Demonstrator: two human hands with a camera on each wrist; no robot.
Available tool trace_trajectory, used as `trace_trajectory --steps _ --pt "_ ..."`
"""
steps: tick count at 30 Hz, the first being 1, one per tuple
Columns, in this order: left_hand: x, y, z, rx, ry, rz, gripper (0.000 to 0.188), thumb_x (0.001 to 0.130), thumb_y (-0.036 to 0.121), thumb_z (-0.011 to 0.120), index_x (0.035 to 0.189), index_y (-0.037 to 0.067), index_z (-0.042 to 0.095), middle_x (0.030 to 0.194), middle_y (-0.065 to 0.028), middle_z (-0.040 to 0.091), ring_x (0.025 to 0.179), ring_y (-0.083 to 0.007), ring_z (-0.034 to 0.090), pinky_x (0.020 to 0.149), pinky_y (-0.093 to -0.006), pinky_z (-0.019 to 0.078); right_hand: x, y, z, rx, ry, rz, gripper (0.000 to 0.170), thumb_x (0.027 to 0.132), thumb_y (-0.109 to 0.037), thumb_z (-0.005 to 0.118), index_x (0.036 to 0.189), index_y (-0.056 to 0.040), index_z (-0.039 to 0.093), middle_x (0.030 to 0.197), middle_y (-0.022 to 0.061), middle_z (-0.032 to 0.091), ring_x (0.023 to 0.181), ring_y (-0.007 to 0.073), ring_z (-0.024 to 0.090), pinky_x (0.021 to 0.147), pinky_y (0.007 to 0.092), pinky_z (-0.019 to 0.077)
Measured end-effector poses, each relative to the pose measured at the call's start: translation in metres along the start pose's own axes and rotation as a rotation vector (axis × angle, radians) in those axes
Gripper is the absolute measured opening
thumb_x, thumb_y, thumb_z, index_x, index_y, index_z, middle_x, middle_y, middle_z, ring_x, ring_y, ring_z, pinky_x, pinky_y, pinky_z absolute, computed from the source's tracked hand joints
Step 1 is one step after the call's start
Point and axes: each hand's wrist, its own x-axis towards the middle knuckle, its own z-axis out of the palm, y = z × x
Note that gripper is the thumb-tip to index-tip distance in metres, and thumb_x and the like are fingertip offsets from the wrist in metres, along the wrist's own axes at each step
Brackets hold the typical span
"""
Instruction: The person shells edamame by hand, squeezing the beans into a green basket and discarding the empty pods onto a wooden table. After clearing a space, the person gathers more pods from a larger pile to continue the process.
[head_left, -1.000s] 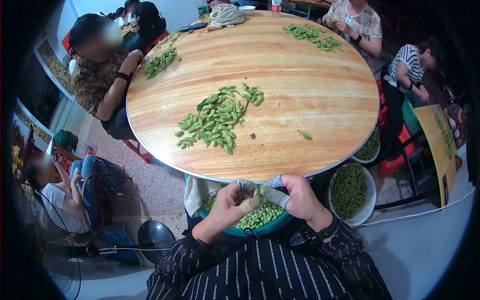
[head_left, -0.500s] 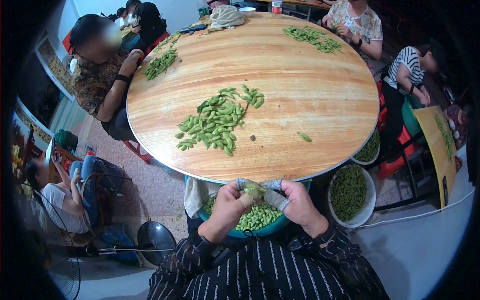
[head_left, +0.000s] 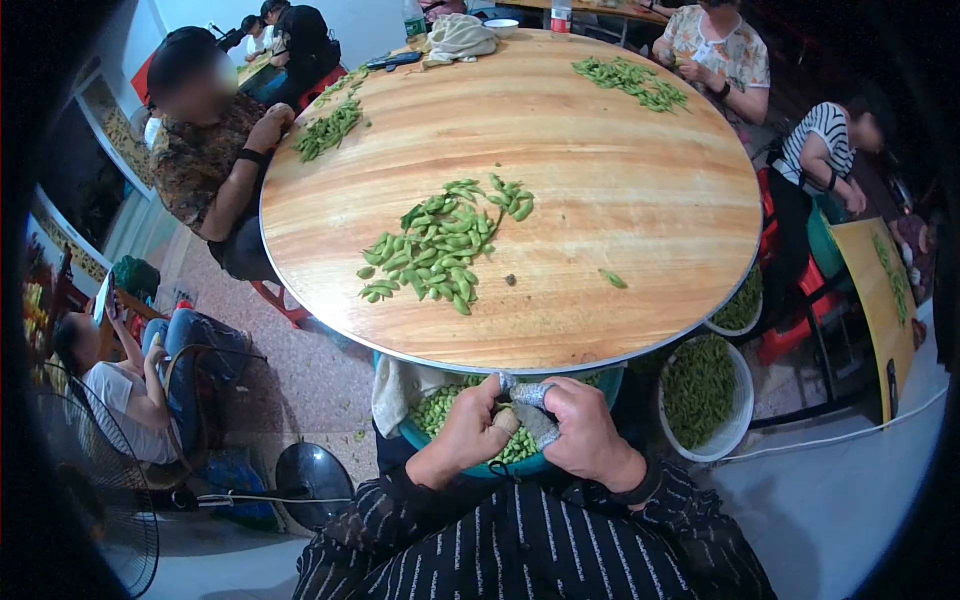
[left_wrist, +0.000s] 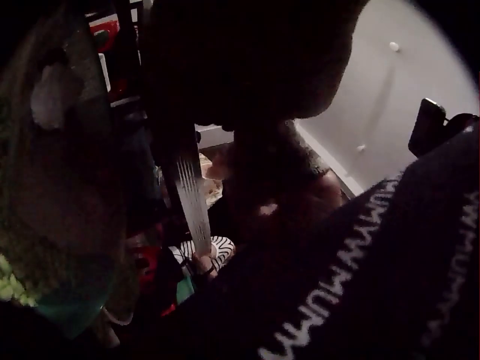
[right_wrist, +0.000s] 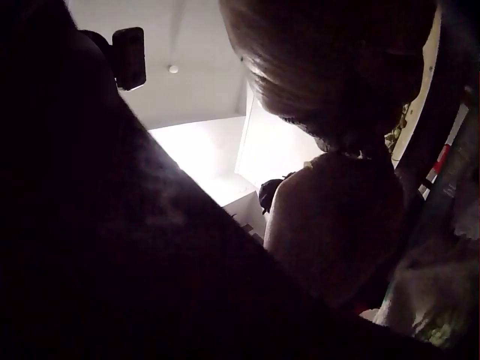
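Over a teal basin (head_left: 535, 466) of shelled green beans (head_left: 432, 410), my left hand (head_left: 465, 432) and right hand (head_left: 590, 432) meet with curled fingers, some wrapped in grey and tan coverings. A small green pod, mostly hidden, is pinched between their fingertips. On the round wooden table (head_left: 600, 220) ahead lies a pile of green pods (head_left: 440, 245), with a single pod (head_left: 612, 278) to its right. The left wrist view is dark, showing beans (left_wrist: 11, 289) at its left edge; in the right wrist view a hand (right_wrist: 337, 75) is mostly in shadow.
A white cloth (head_left: 395, 390) hangs over the basin's left side. To the right stands a white basket (head_left: 742, 415) full of pods. Other people sit around the table, near more pods (head_left: 630, 83). A fan (head_left: 100, 480) and black pan (head_left: 312, 475) are at the lower left.
Both hands have moved slightly down in the view and closer together, and the pod between them shows less. The table and its contents appear slightly lower and further right.
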Motion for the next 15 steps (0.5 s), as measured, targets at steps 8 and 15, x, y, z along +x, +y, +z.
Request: trace_trajectory --steps 8,15 --pt "-0.001 0.007 -0.004 -0.366 -0.078 -0.205 0.027 0.071 0.000 0.041 0.096 -0.001 0.052 0.072 -0.0018 0.053 0.064 -0.0087 0.046 0.059 -0.0221 0.0387 -0.001 0.010 -0.001 0.351 -0.002 0.158 0.012 0.071 -0.003 0.061 0.080 0.0030 0.057 0.069 0.0138 0.057 0.062 0.0195 0.055 0.058 0.0300 0.0427" --pt "-0.003 0.009 -0.006 -0.385 -0.074 -0.278 0.024 0.073 -0.002 0.040 0.094 0.000 0.053 0.072 -0.0001 0.052 0.063 -0.0072 0.046 0.056 -0.0213 0.0384 -0.006 0.013 -0.002 0.369 -0.160 0.249 0.020 0.078 -0.005 0.060 0.097 0.0028 0.059 0.092 0.0082 0.062 0.084 0.0106 0.055 0.075 0.0256 0.0436"
